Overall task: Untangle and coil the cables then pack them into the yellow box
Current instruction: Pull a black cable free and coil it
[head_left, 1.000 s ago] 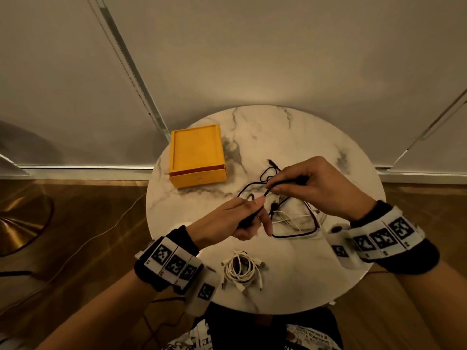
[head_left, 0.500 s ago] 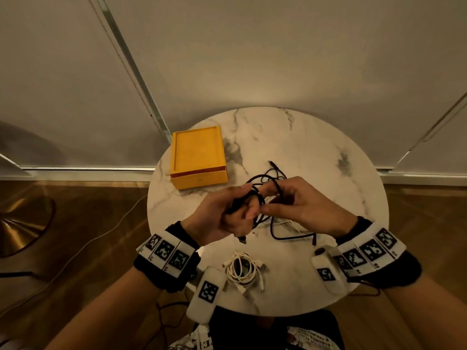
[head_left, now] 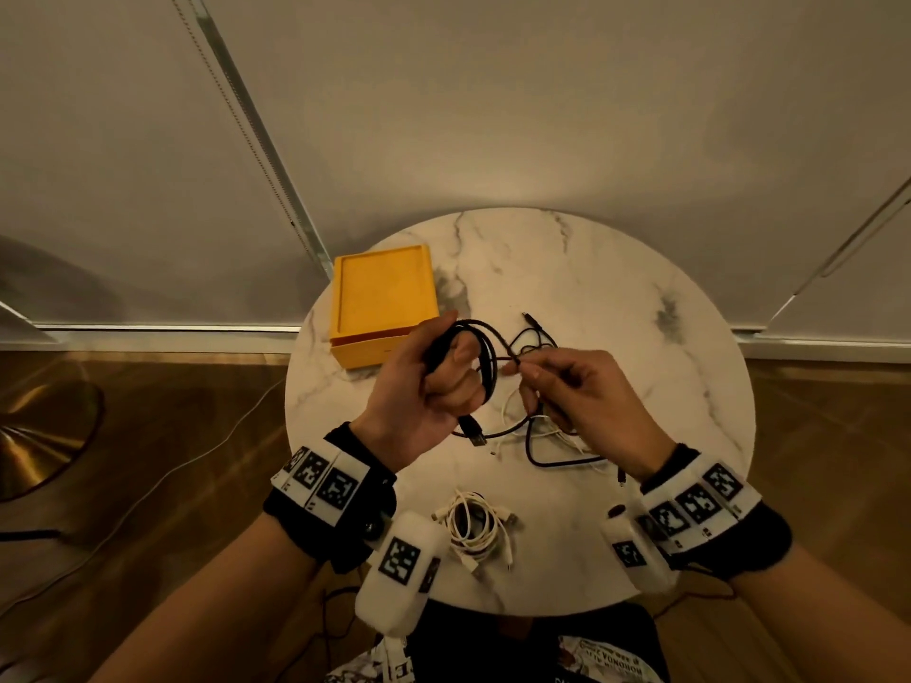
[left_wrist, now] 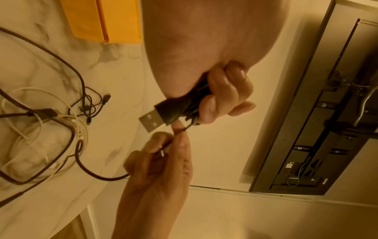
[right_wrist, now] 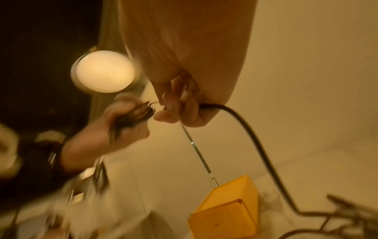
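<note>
My left hand [head_left: 443,382] is raised over the round marble table [head_left: 616,308] and grips loops of a black cable [head_left: 485,357]; its USB plug [left_wrist: 157,118] sticks out below the fist. My right hand [head_left: 567,391] pinches the same black cable [right_wrist: 251,137] just to the right of the loops. The cable trails down to a tangle of black and white cables [head_left: 547,436] on the table. A coiled white cable [head_left: 473,527] lies near the front edge. The yellow box [head_left: 384,303] stands closed at the table's back left.
The table is small, with wooden floor [head_left: 148,436] all round and a wall [head_left: 493,115] behind. A brass lamp base [head_left: 39,436] stands on the floor at the left. A thin white cord [head_left: 148,495] runs across the floor.
Both hands have lifted. The left hand turned palm toward me, with a bigger loop of black cable round its fingers. The right hand shifted right, feeding the cable.
</note>
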The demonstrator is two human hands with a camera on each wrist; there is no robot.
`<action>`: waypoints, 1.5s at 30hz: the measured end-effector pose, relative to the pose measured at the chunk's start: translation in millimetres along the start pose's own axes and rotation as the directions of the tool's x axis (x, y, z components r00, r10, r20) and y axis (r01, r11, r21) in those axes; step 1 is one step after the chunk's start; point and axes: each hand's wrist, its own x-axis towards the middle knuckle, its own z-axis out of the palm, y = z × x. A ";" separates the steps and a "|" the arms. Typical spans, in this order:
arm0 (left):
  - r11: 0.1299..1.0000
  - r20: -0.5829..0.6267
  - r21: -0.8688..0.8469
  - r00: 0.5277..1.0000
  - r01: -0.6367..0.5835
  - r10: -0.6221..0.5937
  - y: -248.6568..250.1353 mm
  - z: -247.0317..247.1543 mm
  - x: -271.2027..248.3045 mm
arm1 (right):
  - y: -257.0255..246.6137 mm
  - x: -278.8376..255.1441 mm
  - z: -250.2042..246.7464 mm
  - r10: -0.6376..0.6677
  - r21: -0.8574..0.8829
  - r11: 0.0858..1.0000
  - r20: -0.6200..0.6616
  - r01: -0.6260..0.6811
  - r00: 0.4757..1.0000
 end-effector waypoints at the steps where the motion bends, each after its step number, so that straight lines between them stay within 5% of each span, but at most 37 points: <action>1: 1.000 -0.003 -0.009 1.000 -0.020 0.020 0.1 1.3 0.9 | 1.4 -2.2 3.4 -0.015 -0.127 0.992 0.043 0.021 0.999; 5: 0.992 -0.067 0.070 0.991 -0.107 0.112 -8.5 -1.7 7.9 | 3.6 -12.0 24.7 0.009 -0.480 0.864 0.314 0.151 0.949; 10: 0.828 -0.115 0.544 0.965 -0.136 0.235 -28.4 -6.9 7.4 | 3.9 -13.0 26.8 0.068 -0.721 0.640 0.399 0.267 0.914; 11: 0.738 -0.093 0.658 0.956 -0.152 0.279 -31.5 -6.6 6.9 | 1.7 -13.6 25.3 0.076 -0.734 0.619 0.410 0.279 0.909; 13: 0.411 -0.017 0.899 0.927 -0.150 0.375 -37.1 -10.2 9.5 | -4.5 -12.7 19.9 0.092 -0.764 0.581 0.405 0.281 0.909; 15: 0.087 0.070 0.991 0.939 -0.105 0.336 -39.3 -11.7 12.6 | -10.8 -7.7 10.2 0.112 -0.774 0.578 0.389 0.258 0.915; 16: 0.029 0.079 0.995 0.959 -0.091 0.274 -39.4 -10.8 13.7 | -14.0 -4.3 5.5 0.111 -0.757 0.603 0.393 0.252 0.913; 19: 0.094 0.060 0.993 0.996 -0.066 0.060 -37.2 -7.3 18.5 | -26.0 2.1 -5.9 0.095 -0.694 0.675 0.418 0.250 0.903; 22: 0.132 0.044 0.991 0.994 -0.031 -0.099 -26.6 -0.3 23.3 | -32.9 5.7 -20.9 0.091 -0.732 0.649 0.345 0.207 0.934; 25: 0.441 0.017 0.889 0.952 0.125 -0.306 -14.9 6.6 22.6 | -38.9 13.3 -43.2 0.066 -0.657 0.748 0.210 0.091 0.976; 28: 0.704 0.124 0.675 0.906 0.222 -0.404 -5.3 11.5 22.3 | -41.2 17.5 -53.9 0.087 -0.402 0.916 0.162 -0.015 0.983; 32: 0.929 0.256 0.332 0.931 0.167 -0.259 7.5 22.1 25.4 | -26.9 22.2 -42.6 0.041 -0.296 0.955 0.180 0.014 0.983; 35: 0.993 0.284 0.111 0.955 0.050 -0.080 18.0 33.1 28.5 | 2.9 22.6 -31.3 0.132 -0.360 0.932 0.232 -0.041 0.964; 38: 0.995 0.282 -0.023 0.954 -0.094 0.097 32.8 39.6 29.1 | 47.5 26.5 -30.2 0.194 -0.549 0.835 0.235 -0.035 0.952; 42: 0.967 0.186 0.014 0.951 -0.253 0.246 44.8 47.0 27.2 | 88.2 27.9 -34.0 0.356 -0.678 0.727 0.233 -0.111 0.905; 45: 0.918 0.084 0.132 0.927 -0.374 0.365 53.2 41.8 33.1 | 76.3 25.9 -26.5 0.296 -0.653 0.756 0.282 -0.043 0.913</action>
